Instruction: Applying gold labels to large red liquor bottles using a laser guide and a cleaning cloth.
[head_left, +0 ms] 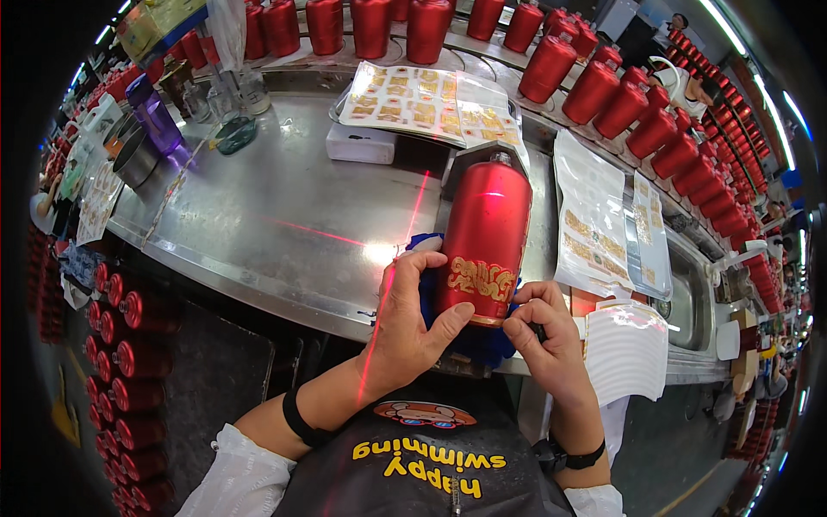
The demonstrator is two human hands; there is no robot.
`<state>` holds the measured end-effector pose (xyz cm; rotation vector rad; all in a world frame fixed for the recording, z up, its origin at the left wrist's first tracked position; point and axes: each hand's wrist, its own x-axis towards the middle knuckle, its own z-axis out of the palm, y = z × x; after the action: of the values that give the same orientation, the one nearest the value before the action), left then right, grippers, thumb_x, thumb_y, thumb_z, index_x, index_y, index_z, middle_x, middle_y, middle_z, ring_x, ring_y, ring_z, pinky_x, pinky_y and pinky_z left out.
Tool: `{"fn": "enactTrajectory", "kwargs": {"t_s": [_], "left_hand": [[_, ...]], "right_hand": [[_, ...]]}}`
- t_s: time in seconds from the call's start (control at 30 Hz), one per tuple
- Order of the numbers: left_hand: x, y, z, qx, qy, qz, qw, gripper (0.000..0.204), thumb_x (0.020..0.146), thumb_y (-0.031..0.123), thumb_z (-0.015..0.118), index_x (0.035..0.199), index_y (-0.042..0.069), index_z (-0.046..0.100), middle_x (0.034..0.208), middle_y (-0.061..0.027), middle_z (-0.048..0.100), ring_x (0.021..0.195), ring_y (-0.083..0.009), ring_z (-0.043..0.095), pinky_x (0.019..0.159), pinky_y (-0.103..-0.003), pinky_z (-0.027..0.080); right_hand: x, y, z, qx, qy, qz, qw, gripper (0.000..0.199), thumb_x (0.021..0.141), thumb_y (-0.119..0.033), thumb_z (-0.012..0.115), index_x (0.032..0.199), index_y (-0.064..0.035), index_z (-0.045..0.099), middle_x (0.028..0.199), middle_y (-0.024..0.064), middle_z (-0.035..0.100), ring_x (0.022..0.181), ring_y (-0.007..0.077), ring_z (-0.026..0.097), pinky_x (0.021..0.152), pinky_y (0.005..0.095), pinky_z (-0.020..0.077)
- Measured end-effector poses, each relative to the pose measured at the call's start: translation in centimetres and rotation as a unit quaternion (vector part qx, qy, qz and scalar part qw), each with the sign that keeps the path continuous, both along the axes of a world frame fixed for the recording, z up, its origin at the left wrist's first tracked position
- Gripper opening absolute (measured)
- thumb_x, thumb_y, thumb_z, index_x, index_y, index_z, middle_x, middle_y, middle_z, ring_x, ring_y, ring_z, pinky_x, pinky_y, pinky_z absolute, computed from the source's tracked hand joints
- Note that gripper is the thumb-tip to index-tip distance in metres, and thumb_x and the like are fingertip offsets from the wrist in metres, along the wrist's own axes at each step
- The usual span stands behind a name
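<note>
A glossy red bottle point(488, 224) with a short clear neck lies in front of me, its neck away from me and its base toward me. A gold decal point(482, 279) sits on its side near the base. My left hand point(405, 310) grips the lower left of the bottle, fingers along its side and thumb at the base edge. At the lower right, my right hand point(544, 332) is closed against the bottle's edge with curled fingers. Blue cloth point(482, 349) shows under the bottle. Red laser lines cross the bottle, the table and my left arm.
Decal sheets point(405, 99) rest on a white block point(360, 145) beyond the bottle; more sheets point(590, 215) lie right, near a stack of white pads point(627, 349). Red bottles point(428, 30) line a curved conveyor behind. A purple bottle point(155, 116) and metal cup point(133, 155) stand left.
</note>
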<state>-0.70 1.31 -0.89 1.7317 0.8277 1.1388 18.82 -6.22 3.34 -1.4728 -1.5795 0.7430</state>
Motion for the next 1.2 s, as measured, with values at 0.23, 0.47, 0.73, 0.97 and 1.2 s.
{"fn": "enactTrajectory", "kwargs": {"t_s": [0.23, 0.47, 0.73, 0.97, 1.2], "left_hand": [[-0.1, 0.0, -0.3, -0.014, -0.007, -0.008, 1.000, 0.050, 0.088, 0.023, 0.069, 0.123, -0.001, 0.042, 0.125, -0.0193, 0.046, 0.116, -0.0306, 0.045, 0.102, -0.039, 0.034], [-0.6, 0.4, -1.0, -0.047, -0.037, -0.036, 0.998, 0.047, 0.092, 0.020, 0.065, 0.127, 0.001, 0.041, 0.123, -0.0154, 0.046, 0.116, -0.0262, 0.043, 0.103, -0.037, 0.033], [-1.5, 0.2, -0.2, 0.158, -0.031, 0.008, 0.987, 0.035, 0.086, 0.018, 0.069, 0.115, 0.007, 0.053, 0.116, -0.0103, 0.056, 0.107, -0.0263, 0.050, 0.103, -0.044, 0.032], [-2.3, 1.4, 0.1, 0.458, 0.079, -0.046, 0.884, 0.027, 0.076, 0.012, 0.072, 0.100, 0.019, 0.062, 0.099, 0.0008, 0.071, 0.099, -0.0195, 0.051, 0.102, -0.048, 0.032], [-1.5, 3.2, 1.7, 0.572, 0.120, -0.135, 0.800, 0.023, 0.070, 0.017, 0.068, 0.092, 0.023, 0.063, 0.105, 0.0042, 0.067, 0.097, -0.0153, 0.049, 0.087, -0.037, 0.035]], "right_hand": [[0.1, -0.1, -0.3, -0.008, 0.030, 0.002, 1.000, 0.014, 0.088, -0.012, 0.067, 0.085, 0.0001, 0.061, 0.100, 0.0099, 0.050, 0.096, 0.0198, 0.050, 0.081, 0.0287, 0.0414], [0.0, 0.1, -0.7, -0.012, 0.037, 0.011, 0.999, 0.013, 0.088, -0.012, 0.067, 0.085, 0.0000, 0.061, 0.101, 0.0096, 0.049, 0.096, 0.0194, 0.050, 0.082, 0.0285, 0.0414], [0.1, 0.3, -0.8, -0.011, 0.040, 0.023, 0.999, 0.015, 0.089, -0.014, 0.066, 0.087, -0.0001, 0.060, 0.104, 0.0100, 0.048, 0.097, 0.0204, 0.050, 0.083, 0.0294, 0.0415], [2.7, 0.1, -0.1, -0.075, 0.064, 0.077, 0.992, 0.018, 0.089, -0.018, 0.067, 0.086, -0.0027, 0.060, 0.109, 0.0106, 0.046, 0.104, 0.0223, 0.047, 0.088, 0.0302, 0.0396], [4.5, -0.4, -0.2, -0.080, 0.078, 0.115, 0.987, 0.019, 0.088, -0.019, 0.070, 0.082, -0.0044, 0.059, 0.111, 0.0088, 0.046, 0.108, 0.0197, 0.045, 0.092, 0.0303, 0.0383]]}}
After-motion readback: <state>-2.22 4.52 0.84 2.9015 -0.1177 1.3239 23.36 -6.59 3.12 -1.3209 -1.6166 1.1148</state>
